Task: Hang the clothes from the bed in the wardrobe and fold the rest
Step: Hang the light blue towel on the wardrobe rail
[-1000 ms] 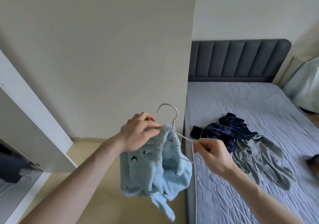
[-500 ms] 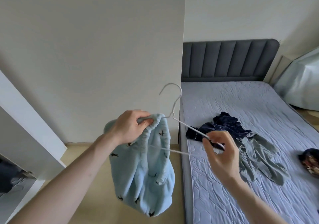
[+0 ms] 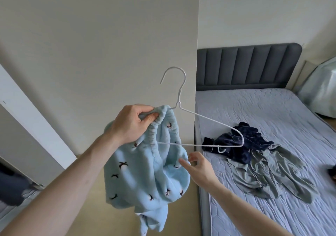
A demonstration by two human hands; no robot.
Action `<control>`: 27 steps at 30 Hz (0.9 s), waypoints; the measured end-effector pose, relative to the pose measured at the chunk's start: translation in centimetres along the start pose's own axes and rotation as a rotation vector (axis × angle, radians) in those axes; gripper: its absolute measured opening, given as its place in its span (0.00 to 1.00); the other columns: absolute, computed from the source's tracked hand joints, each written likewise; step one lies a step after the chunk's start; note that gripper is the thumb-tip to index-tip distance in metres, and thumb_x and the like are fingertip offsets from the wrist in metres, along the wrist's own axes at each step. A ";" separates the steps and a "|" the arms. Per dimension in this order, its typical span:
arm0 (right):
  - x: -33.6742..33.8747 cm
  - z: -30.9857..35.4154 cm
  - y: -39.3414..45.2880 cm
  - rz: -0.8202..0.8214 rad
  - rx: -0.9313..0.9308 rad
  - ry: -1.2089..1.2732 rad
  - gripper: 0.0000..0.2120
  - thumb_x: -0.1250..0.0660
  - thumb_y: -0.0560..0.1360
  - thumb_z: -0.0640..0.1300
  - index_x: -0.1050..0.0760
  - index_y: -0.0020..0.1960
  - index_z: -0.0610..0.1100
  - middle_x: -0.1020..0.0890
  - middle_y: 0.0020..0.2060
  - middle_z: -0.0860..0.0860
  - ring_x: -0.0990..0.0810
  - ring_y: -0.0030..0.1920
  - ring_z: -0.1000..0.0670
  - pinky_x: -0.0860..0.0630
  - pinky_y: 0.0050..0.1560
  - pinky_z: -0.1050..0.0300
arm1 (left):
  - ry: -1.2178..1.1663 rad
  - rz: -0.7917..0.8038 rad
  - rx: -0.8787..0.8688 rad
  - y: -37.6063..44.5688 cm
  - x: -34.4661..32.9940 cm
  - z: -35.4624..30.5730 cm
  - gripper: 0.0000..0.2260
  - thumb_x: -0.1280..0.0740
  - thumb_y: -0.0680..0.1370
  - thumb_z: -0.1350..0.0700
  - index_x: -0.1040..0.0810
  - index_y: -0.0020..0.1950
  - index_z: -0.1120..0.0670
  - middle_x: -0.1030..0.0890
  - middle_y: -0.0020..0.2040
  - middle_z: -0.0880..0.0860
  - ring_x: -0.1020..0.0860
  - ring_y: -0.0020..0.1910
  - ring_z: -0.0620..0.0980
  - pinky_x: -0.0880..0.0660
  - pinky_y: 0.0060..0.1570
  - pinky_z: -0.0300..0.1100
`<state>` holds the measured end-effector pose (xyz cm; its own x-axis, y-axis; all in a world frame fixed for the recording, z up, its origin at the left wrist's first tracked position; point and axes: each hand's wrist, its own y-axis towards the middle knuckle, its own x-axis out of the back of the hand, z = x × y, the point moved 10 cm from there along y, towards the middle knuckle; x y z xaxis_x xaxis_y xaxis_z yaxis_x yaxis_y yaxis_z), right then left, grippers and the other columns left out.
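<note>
Here I see the left hand (image 3: 131, 122) with its fingers curled tight and the thumb pressed against them, pinching the gathered elastic waistband of the light blue fleece garment (image 3: 145, 168) together with the left arm of the white wire hanger (image 3: 198, 126). The right hand (image 3: 198, 168) sits at about 4 o'clock from the left hand; its thumb and forefinger are drawn close, tips touching the near edge of the blue fabric just below the hanger's bottom bar — whether they truly grip the cloth I cannot tell. The other fingers are loosely curled.

The blue garment hangs in mid-air over the floor beside the bed (image 3: 272, 208), bunched, its waistband threaded over the hanger's left half, the rest sagging down toward 6 o'clock. It is pale blue, plush, dotted with small dark bird-like marks. The hanger stands tilted, hook at 12 o'clock, its right shoulder bare and reaching toward 3 o'clock.

On the mattress, at 3 o'clock from the hands, lie a crumpled dark navy garment (image 3: 241, 143) and, touching it, a grey-green garment (image 3: 272, 174) spread flat. The dark padded headboard (image 3: 247, 66) stands at 1 o'clock.
</note>
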<state>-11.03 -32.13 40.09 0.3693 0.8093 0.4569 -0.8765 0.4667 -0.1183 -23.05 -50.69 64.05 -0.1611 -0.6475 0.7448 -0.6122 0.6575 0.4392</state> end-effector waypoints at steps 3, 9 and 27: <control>-0.8 1.0 1.1 0.016 -0.058 0.080 0.25 0.29 0.70 0.71 0.25 0.58 0.56 0.16 0.47 0.57 0.16 0.44 0.57 0.24 0.39 0.64 | -0.009 -0.019 -0.015 0.1 0.4 -0.8 0.16 0.34 0.82 0.43 0.15 0.47 0.54 0.16 0.41 0.50 0.18 0.43 0.54 0.22 0.46 0.55; -0.9 1.3 2.4 -0.056 -0.020 -0.027 0.05 0.30 0.73 0.51 0.22 0.44 0.51 0.17 0.37 0.53 0.20 0.36 0.52 0.27 0.34 0.57 | 0.040 -0.066 -0.048 0.3 1.5 -1.6 0.15 0.34 0.81 0.42 0.16 0.44 0.50 0.20 0.37 0.47 0.21 0.38 0.48 0.24 0.40 0.50; 17.3 1.0 4.8 -0.331 -0.001 0.134 0.14 0.38 0.82 0.44 0.17 0.42 0.45 0.14 0.34 0.45 0.15 0.34 0.45 0.15 0.37 0.41 | 0.402 -0.084 0.008 -2.9 3.8 6.6 0.13 0.32 0.81 0.45 0.22 0.38 0.46 0.27 0.34 0.45 0.27 0.33 0.45 0.30 0.29 0.45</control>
<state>-9.13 -16.28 48.32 0.6702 0.6540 0.3508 -0.7026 0.7115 0.0158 -27.03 -57.55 62.27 0.2039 -0.4954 0.8444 -0.6169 0.6047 0.5038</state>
